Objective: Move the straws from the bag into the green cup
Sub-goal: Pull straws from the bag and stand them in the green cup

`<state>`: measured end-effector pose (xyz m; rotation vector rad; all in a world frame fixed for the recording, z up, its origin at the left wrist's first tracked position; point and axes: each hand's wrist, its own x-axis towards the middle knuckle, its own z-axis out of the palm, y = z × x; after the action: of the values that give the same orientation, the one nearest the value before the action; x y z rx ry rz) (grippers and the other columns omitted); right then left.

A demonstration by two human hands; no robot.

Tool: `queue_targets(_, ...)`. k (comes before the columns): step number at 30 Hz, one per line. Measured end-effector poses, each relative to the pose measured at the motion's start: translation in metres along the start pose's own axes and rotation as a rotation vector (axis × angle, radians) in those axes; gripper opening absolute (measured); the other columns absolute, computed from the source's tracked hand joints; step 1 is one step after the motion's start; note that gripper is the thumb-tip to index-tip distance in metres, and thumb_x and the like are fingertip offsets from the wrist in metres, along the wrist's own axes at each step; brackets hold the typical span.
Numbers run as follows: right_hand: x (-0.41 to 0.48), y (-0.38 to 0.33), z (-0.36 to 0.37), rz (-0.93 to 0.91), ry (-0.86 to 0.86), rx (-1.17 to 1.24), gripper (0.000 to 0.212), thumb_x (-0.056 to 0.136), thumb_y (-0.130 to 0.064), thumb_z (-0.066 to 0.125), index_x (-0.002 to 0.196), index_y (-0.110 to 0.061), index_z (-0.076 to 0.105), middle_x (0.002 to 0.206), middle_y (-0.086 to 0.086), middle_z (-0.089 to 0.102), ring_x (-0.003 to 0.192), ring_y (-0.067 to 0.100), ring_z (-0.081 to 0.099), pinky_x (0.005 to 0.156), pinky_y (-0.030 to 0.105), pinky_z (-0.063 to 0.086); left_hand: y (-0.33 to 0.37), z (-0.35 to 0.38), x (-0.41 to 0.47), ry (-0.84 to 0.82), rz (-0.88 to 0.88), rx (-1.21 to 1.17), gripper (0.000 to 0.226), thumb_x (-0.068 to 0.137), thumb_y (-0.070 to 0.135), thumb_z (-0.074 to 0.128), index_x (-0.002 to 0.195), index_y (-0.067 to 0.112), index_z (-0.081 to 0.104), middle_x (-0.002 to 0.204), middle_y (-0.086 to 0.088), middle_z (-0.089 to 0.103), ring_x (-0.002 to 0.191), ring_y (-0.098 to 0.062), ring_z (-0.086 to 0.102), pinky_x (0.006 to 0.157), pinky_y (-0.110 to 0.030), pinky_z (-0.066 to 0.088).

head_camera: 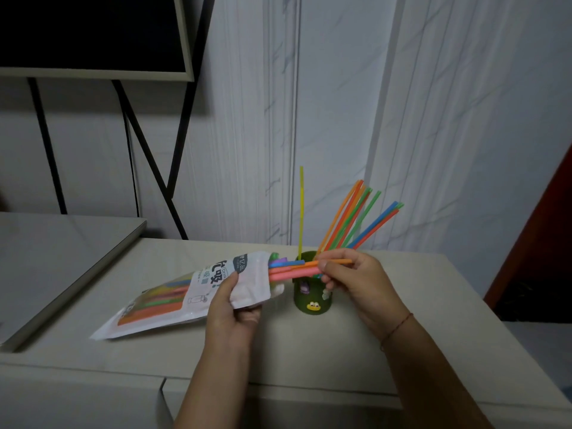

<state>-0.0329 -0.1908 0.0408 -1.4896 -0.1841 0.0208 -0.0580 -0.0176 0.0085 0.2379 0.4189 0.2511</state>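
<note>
A white plastic bag (173, 301) of coloured straws lies tilted on the table, its open mouth raised toward the right. My left hand (230, 311) grips the bag near that mouth. Several straws (291, 270), pink, orange and blue, stick out of the opening, and my right hand (356, 280) pinches their ends. Just behind these straws stands the green cup (312, 300) with a small frog face on its front. It holds several upright straws (356, 221), fanned to the right, plus one yellow straw (301, 212) standing straight.
The beige table (309, 351) ends at a front edge near me and a right edge by a red-brown panel (538, 243). A lower grey surface (62, 258) adjoins on the left. A dark screen on black legs (93, 35) stands against the white wall.
</note>
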Motion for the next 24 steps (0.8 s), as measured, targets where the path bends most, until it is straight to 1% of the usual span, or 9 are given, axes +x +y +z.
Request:
queue_targets(3, 0.002, -0.005, -0.015, -0.006, 0.064, 0.082, 0.013, 0.084, 0.004, 0.058, 0.08, -0.005, 0.068, 0.055, 0.005, 0.059, 0.05, 0.01, 0.054, 0.049, 0.016, 0.047, 0.005, -0.001, 0.0, 0.001, 0.017, -0.022, 0.022, 0.09, 0.0, 0.054, 0.106, 0.015, 0.055, 0.068, -0.005, 0.073, 0.052, -0.018, 0.07, 0.032, -0.036, 0.048)
queue_targets(5, 0.001, -0.007, -0.022, 0.011, 0.094, 0.18, 0.012, 0.085, 0.004, 0.057, 0.081, -0.003, 0.065, 0.056, 0.006, 0.057, 0.05, 0.01, 0.052, 0.048, 0.016, 0.048, 0.006, 0.001, -0.002, 0.008, 0.029, -0.029, 0.019, 0.09, 0.0, 0.054, 0.101, 0.015, 0.055, 0.065, -0.005, 0.073, 0.051, -0.018, 0.07, 0.031, -0.035, 0.048)
queue_targets(6, 0.001, -0.007, -0.022, 0.024, 0.101, 0.23, 0.011, 0.086, 0.003, 0.056, 0.082, -0.002, 0.064, 0.057, 0.006, 0.056, 0.05, 0.009, 0.052, 0.049, 0.016, 0.048, 0.007, 0.002, -0.003, 0.011, 0.034, -0.033, 0.02, 0.09, -0.001, 0.054, 0.102, 0.016, 0.054, 0.069, -0.005, 0.073, 0.051, -0.018, 0.07, 0.031, -0.035, 0.048)
queue_targets(8, 0.002, -0.006, -0.018, 0.058, 0.095, 0.339, 0.009, 0.088, 0.0, 0.055, 0.083, -0.002, 0.063, 0.06, 0.005, 0.054, 0.05, 0.008, 0.052, 0.049, 0.016, 0.048, 0.006, 0.003, -0.004, 0.014, 0.047, -0.032, 0.025, 0.09, -0.001, 0.054, 0.108, 0.016, 0.053, 0.085, -0.006, 0.071, 0.052, -0.017, 0.07, 0.031, -0.035, 0.048)
queue_targets(11, 0.002, -0.001, -0.002, 0.101, 0.041, 0.453, 0.008, 0.088, -0.004, 0.055, 0.087, -0.003, 0.063, 0.063, 0.005, 0.055, 0.051, 0.006, 0.052, 0.049, 0.015, 0.047, 0.004, 0.003, -0.006, 0.019, 0.046, -0.033, 0.033, 0.089, -0.001, 0.055, 0.117, 0.017, 0.051, 0.101, -0.007, 0.067, 0.063, -0.019, 0.071, 0.033, -0.034, 0.049)
queue_targets(15, -0.001, 0.01, 0.02, 0.086, -0.004, 0.388, 0.01, 0.086, -0.003, 0.058, 0.093, -0.003, 0.065, 0.064, 0.004, 0.063, 0.056, 0.007, 0.056, 0.054, 0.016, 0.051, 0.0, 0.002, -0.003, 0.032, 0.038, 0.007, 0.029, 0.086, -0.002, 0.059, 0.108, 0.016, 0.055, 0.113, -0.008, 0.068, 0.086, -0.019, 0.067, 0.039, -0.032, 0.053)
queue_targets(17, 0.0, 0.012, 0.026, 0.066, 0.028, 0.333, 0.007, 0.086, -0.005, 0.06, 0.09, -0.004, 0.066, 0.064, 0.004, 0.062, 0.056, 0.007, 0.057, 0.055, 0.017, 0.051, -0.001, 0.002, -0.002, 0.037, 0.037, 0.009, 0.026, 0.085, -0.002, 0.06, 0.104, 0.016, 0.056, 0.115, -0.008, 0.068, 0.09, -0.019, 0.067, 0.042, -0.031, 0.054)
queue_targets(21, 0.004, 0.007, 0.014, 0.04, 0.13, 0.347, 0.009, 0.087, -0.004, 0.058, 0.082, -0.001, 0.064, 0.053, 0.002, 0.055, 0.049, 0.008, 0.05, 0.05, 0.016, 0.047, 0.007, 0.002, -0.002, 0.023, 0.05, -0.043, 0.027, 0.088, -0.001, 0.057, 0.107, 0.016, 0.052, 0.1, -0.007, 0.068, 0.085, -0.02, 0.067, 0.036, -0.034, 0.051)
queue_targets(24, 0.005, 0.002, -0.002, 0.032, 0.179, 0.416, 0.01, 0.088, -0.002, 0.056, 0.081, 0.0, 0.063, 0.052, 0.002, 0.052, 0.046, 0.007, 0.049, 0.046, 0.016, 0.046, 0.013, -0.001, 0.003, 0.03, 0.066, -0.041, 0.025, 0.087, -0.001, 0.059, 0.104, 0.015, 0.053, 0.096, -0.006, 0.069, 0.073, -0.017, 0.071, 0.041, -0.034, 0.054)
